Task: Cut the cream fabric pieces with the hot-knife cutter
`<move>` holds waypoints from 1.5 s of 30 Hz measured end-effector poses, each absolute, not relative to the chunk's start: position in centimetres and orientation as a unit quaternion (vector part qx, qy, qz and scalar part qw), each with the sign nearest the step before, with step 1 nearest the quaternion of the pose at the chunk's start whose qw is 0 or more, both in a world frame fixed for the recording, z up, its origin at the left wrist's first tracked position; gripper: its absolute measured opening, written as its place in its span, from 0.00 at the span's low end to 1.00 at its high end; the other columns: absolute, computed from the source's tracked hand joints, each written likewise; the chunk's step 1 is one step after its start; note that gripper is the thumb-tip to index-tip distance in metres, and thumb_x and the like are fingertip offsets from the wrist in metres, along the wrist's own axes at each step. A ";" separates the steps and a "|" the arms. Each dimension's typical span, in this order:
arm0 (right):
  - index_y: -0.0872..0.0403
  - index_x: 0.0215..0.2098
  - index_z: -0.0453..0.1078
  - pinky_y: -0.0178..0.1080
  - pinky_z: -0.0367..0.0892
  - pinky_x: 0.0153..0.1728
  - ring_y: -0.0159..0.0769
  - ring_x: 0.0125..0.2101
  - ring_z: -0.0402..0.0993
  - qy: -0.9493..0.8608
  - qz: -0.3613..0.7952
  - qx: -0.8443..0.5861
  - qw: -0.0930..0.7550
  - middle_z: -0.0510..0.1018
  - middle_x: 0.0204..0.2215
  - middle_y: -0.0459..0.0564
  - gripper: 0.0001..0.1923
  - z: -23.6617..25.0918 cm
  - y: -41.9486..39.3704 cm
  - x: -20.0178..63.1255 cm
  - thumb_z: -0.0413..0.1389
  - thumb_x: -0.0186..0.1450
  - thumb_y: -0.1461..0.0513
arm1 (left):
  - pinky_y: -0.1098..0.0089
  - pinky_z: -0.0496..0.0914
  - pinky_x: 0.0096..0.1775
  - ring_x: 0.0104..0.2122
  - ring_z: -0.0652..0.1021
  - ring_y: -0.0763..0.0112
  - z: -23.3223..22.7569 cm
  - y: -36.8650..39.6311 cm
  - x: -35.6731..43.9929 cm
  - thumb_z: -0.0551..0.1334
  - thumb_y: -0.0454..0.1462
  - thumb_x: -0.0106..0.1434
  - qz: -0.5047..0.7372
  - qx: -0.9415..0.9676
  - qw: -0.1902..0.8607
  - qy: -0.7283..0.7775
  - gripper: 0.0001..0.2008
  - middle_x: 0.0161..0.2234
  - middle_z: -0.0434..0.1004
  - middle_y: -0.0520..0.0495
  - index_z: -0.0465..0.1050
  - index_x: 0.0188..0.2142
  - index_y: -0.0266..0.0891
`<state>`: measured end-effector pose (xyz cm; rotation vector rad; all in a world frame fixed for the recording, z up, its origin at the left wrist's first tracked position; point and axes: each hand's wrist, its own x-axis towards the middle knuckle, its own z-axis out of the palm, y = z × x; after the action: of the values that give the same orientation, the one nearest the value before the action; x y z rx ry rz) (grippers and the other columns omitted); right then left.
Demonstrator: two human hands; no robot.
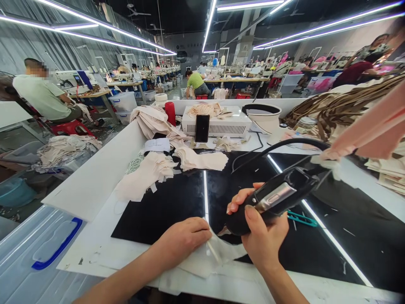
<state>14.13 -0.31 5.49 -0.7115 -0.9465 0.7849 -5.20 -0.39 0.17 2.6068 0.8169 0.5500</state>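
Note:
My right hand [261, 234] grips a black corded hand tool [278, 196] with a silver plate, its tip pointing down at a pale fabric piece [218, 253] on the near edge of the black work mat [164, 207]. My left hand [183, 238] lies flat on that fabric piece, fingers pressing it down just left of the tool's tip. The tool's black cord [284, 145] arcs up and away to the back of the table.
Stacks of cream fabric pieces [148, 171] lie at the mat's far left. A white machine box [218, 120] with a phone [202, 128] leaning on it, a red cylinder [170, 113] and a white bucket [264, 116] stand behind. Teal snips [302, 218] lie right. Other people sew in the background.

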 end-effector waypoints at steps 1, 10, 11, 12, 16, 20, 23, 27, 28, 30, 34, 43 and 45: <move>0.47 0.51 0.68 0.42 0.74 0.28 0.34 0.26 0.75 -0.433 0.357 -0.325 0.761 0.78 0.31 0.42 0.18 5.7 -0.4 14.4 0.66 0.65 0.59 | 0.70 0.75 0.52 0.50 0.79 0.67 0.1 -0.2 -5.3 0.56 0.34 0.79 0.191 0.924 0.166 0.286 0.08 0.49 0.79 0.47 0.75 0.49 0.38; 0.48 0.50 0.71 0.41 0.75 0.27 0.34 0.26 0.75 -0.427 0.323 -0.325 0.780 0.78 0.29 0.42 0.18 5.9 -1.2 16.7 0.68 0.64 0.60 | 0.66 0.77 0.52 0.49 0.79 0.65 0.3 -0.5 -3.9 0.61 0.28 0.74 0.236 0.926 0.087 0.281 0.08 0.47 0.79 0.44 0.73 0.50 0.35; 0.47 0.50 0.71 0.42 0.75 0.28 0.35 0.26 0.75 -0.429 0.320 -0.330 0.778 0.78 0.29 0.42 0.18 5.7 -1.2 16.8 0.68 0.64 0.61 | 0.66 0.78 0.51 0.47 0.79 0.65 0.3 -0.8 -3.3 0.60 0.28 0.74 0.235 0.923 0.086 0.291 0.08 0.46 0.79 0.44 0.74 0.49 0.36; 0.47 0.50 0.71 0.42 0.76 0.28 0.35 0.26 0.75 -0.432 0.317 -0.334 0.776 0.78 0.30 0.42 0.18 5.6 -1.3 16.9 0.68 0.64 0.61 | 0.66 0.78 0.50 0.46 0.79 0.65 0.1 -1.1 -2.8 0.60 0.28 0.74 0.233 0.920 0.084 0.304 0.07 0.45 0.78 0.44 0.74 0.49 0.36; 0.47 0.51 0.70 0.42 0.75 0.28 0.35 0.26 0.76 -0.443 0.314 -0.336 0.770 0.79 0.30 0.43 0.19 5.1 -1.4 17.1 0.68 0.64 0.61 | 0.65 0.79 0.47 0.42 0.79 0.65 -0.8 -1.9 -1.9 0.58 0.29 0.75 0.223 0.909 0.080 0.344 0.07 0.41 0.76 0.45 0.74 0.46 0.37; 0.47 0.52 0.70 0.42 0.75 0.28 0.35 0.26 0.76 -0.444 0.311 -0.334 0.771 0.79 0.31 0.43 0.19 4.8 -1.6 17.4 0.68 0.65 0.61 | 0.65 0.78 0.46 0.42 0.77 0.65 -1.0 -2.3 -2.5 0.57 0.29 0.76 0.234 0.906 0.100 0.338 0.07 0.40 0.76 0.45 0.74 0.44 0.36; 0.48 0.52 0.70 0.42 0.75 0.29 0.35 0.27 0.76 -0.445 0.308 -0.334 0.772 0.79 0.31 0.43 0.20 4.6 -1.7 17.6 0.68 0.65 0.61 | 0.66 0.78 0.46 0.43 0.77 0.65 -0.9 -2.6 -3.1 0.58 0.30 0.76 0.253 0.897 0.127 0.339 0.06 0.42 0.77 0.45 0.74 0.46 0.37; 0.48 0.52 0.70 0.42 0.75 0.28 0.35 0.27 0.76 -0.449 0.307 -0.333 0.770 0.78 0.31 0.43 0.20 4.7 -1.7 17.7 0.68 0.65 0.61 | 0.66 0.77 0.46 0.43 0.77 0.63 -1.0 -2.9 -3.4 0.58 0.30 0.76 0.265 0.893 0.133 0.338 0.07 0.44 0.77 0.44 0.74 0.48 0.37; 0.47 0.52 0.70 0.42 0.75 0.28 0.35 0.27 0.75 -0.447 0.308 -0.334 0.770 0.78 0.31 0.43 0.20 4.8 -1.6 17.6 0.68 0.64 0.61 | 0.66 0.77 0.45 0.43 0.77 0.63 -1.1 -3.0 -3.4 0.58 0.30 0.76 0.267 0.894 0.131 0.336 0.07 0.44 0.77 0.44 0.74 0.49 0.37; 0.47 0.52 0.70 0.42 0.75 0.28 0.35 0.26 0.75 -0.438 0.314 -0.336 0.772 0.78 0.31 0.43 0.19 5.0 -1.5 17.2 0.68 0.64 0.61 | 0.66 0.77 0.45 0.43 0.77 0.63 -1.3 -3.1 -3.5 0.57 0.30 0.76 0.269 0.894 0.130 0.334 0.08 0.45 0.77 0.43 0.74 0.49 0.36; 0.47 0.52 0.70 0.42 0.75 0.29 0.34 0.26 0.75 -0.424 0.336 -0.319 0.778 0.78 0.31 0.42 0.19 5.4 -0.9 16.0 0.67 0.65 0.60 | 0.65 0.77 0.46 0.44 0.77 0.63 -1.5 -3.2 -3.5 0.57 0.30 0.77 0.273 0.895 0.129 0.329 0.08 0.46 0.77 0.43 0.73 0.51 0.36; 0.46 0.53 0.68 0.40 0.74 0.29 0.33 0.26 0.75 -0.433 0.367 -0.301 0.766 0.78 0.32 0.42 0.21 4.7 0.1 13.9 0.68 0.65 0.59 | 0.67 0.77 0.47 0.44 0.78 0.64 -1.2 -3.0 -3.1 0.56 0.32 0.78 0.292 0.900 0.099 0.310 0.07 0.43 0.78 0.44 0.72 0.50 0.34; 0.46 0.53 0.69 0.40 0.74 0.29 0.33 0.26 0.75 -0.435 0.369 -0.298 0.766 0.78 0.32 0.42 0.20 4.5 0.1 13.8 0.68 0.65 0.59 | 0.67 0.77 0.47 0.44 0.78 0.64 -1.0 -3.0 -3.1 0.56 0.32 0.78 0.287 0.900 0.098 0.311 0.07 0.44 0.78 0.45 0.72 0.50 0.35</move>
<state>13.78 0.10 4.53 -0.6468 -0.9448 0.8018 -3.06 -3.04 -0.99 2.6643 0.9209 0.8505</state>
